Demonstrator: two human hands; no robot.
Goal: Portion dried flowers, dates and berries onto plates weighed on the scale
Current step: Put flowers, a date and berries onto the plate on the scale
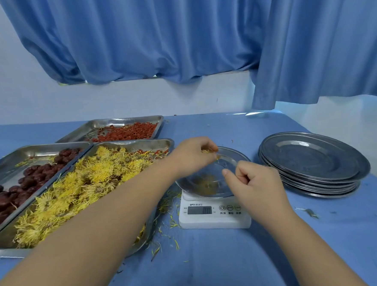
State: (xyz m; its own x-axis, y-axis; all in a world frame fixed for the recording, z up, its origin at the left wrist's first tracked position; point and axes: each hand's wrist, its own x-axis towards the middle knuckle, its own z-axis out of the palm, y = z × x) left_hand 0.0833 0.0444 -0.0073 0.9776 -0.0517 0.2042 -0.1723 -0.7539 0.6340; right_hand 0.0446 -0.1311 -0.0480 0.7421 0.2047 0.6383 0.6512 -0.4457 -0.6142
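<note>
Scale [213,219] sat nearest, carrying 1 plate [239,156] so each addition would register. The right hand [256,182] hovered over its near rim, fingers curled with nothing visible in them. Beyond, the left hand [193,157] pinched dried flowers [208,150] above the plate, apparently to sprinkle them, with the flower tray [129,143], dates [29,183] and berries [129,133] within reach on the left.

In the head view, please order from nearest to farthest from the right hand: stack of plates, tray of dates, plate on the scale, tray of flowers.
1. Plate on the scale, directly under the right hand.
2. Stack of plates, just to its right.
3. Tray of flowers, to the left.
4. Tray of dates, farthest left.
</note>
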